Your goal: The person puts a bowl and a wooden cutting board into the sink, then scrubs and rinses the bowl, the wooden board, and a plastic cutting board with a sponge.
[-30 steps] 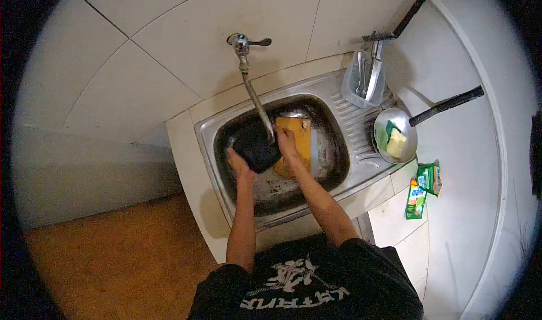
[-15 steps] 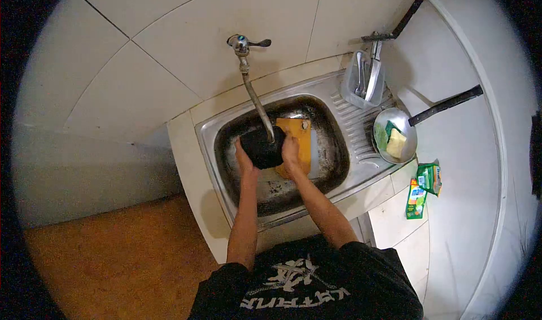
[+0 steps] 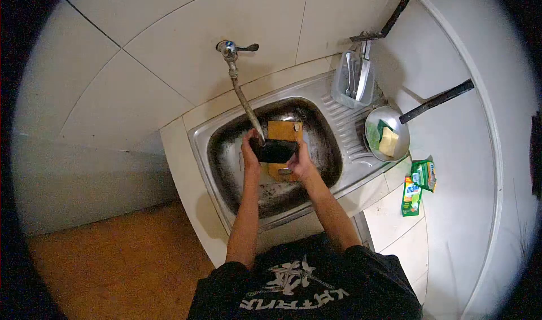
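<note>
Under the tip of the tap [image 3: 244, 101], a thick black object [image 3: 278, 150] is held between both my hands above the sink basin [image 3: 226, 187]. It looks block-like from this side; its exact kind is not clear. My left hand [image 3: 250, 155] grips its left end, with the fingers up along the side. My right hand [image 3: 302, 162] closes on its right end, thumb toward the near side. Behind and below it lies an orange-yellow cutting board [image 3: 285, 130], partly covered by the object and my hands.
On the drainboard at the right, a clear plastic container [image 3: 339, 91] holds a knife [image 3: 363, 78] and other utensils. A pan [image 3: 403, 141] beside it holds a yellow sponge [image 3: 388, 142] and a green pad. Green soap packets [image 3: 411, 196] lie on the right counter.
The black object has been tipped, so its broad dark face now appears as a narrower band. My hands have shifted with it, the right one slightly to the right. The view has moved slightly.
</note>
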`<move>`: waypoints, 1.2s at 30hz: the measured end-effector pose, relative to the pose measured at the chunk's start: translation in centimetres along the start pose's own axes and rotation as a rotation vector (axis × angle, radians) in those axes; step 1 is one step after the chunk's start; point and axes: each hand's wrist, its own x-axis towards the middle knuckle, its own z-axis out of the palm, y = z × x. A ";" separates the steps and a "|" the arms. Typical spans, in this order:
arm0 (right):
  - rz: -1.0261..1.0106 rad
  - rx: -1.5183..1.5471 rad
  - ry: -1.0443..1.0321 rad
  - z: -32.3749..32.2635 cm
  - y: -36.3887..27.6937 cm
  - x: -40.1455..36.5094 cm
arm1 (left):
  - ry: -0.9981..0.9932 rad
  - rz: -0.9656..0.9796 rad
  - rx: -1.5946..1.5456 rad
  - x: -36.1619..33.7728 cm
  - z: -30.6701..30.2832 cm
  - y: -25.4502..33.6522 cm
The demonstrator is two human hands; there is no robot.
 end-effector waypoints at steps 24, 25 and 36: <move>-0.599 -1.425 0.020 1.4 4.1 6.4 | -0.003 -0.372 -0.066 -2.4 -6.5 4.9; -0.598 -1.423 0.023 2.5 3.7 5.1 | 0.001 -0.322 -0.043 -2.9 -6.3 5.3; -0.704 -1.524 -0.079 6.2 4.3 5.2 | -0.007 -0.385 -0.427 -2.7 -9.6 3.0</move>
